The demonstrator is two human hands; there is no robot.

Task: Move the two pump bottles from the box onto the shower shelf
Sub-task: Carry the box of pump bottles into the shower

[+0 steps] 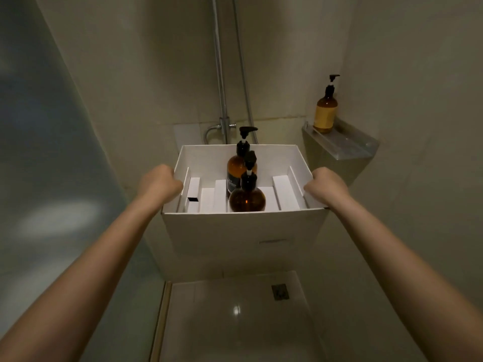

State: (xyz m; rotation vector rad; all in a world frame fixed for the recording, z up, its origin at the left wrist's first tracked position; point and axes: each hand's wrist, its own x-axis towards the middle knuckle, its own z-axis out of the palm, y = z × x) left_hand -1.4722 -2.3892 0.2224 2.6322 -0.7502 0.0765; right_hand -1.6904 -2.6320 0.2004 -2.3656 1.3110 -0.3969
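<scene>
I hold a white cardboard box in the air in front of me. My left hand grips its left wall and my right hand grips its right wall. Two amber pump bottles with black pumps stand upright inside: a near one and a taller one with a dark label just behind it. The shower shelf juts from the right wall, up and to the right of the box.
An amber pump bottle with a yellow label stands at the shelf's far end. The shower pipe and hose run down the back wall. A glass panel is on the left. Below lies the shower floor with a drain.
</scene>
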